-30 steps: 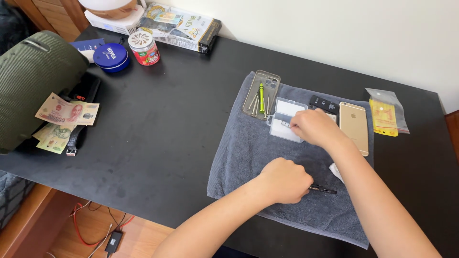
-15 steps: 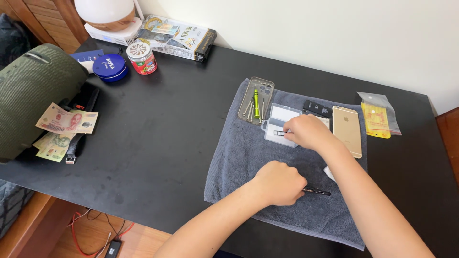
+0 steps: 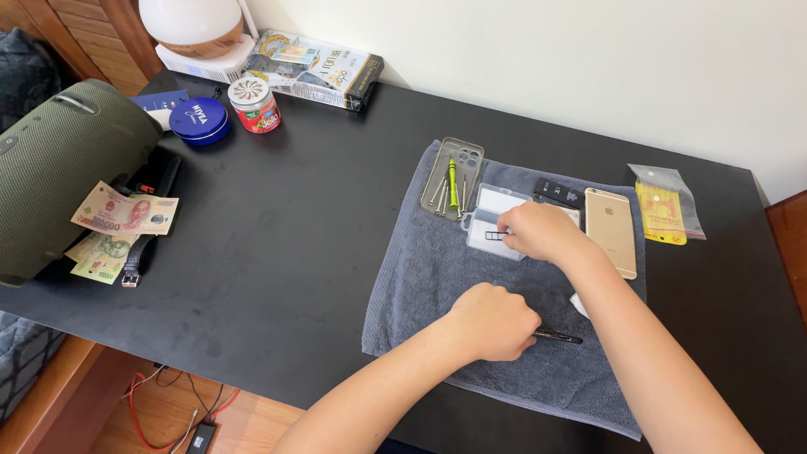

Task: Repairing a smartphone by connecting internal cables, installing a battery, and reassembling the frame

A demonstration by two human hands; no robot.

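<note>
clear case [image 3: 451,179] – screwdrivers [image 3: 451,187], right hand [image 3: 538,231] at box [image 3: 494,222]

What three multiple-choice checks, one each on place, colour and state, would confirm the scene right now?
1. Where does the gold phone lie?
A. on the grey towel
B. on the bare black table
C. on the banknotes
2. What colour is the screwdriver handle in the clear case?
A. red
B. green
C. blue
3. How is the left hand?
A. flat and open
B. closed on a thin dark tool
C. lifted off the towel

Key: 1 A, the phone rests on the towel's right part. 2 B, the handle is bright green. 3 B, the fist grips the tool, whose tip sticks out.
</note>
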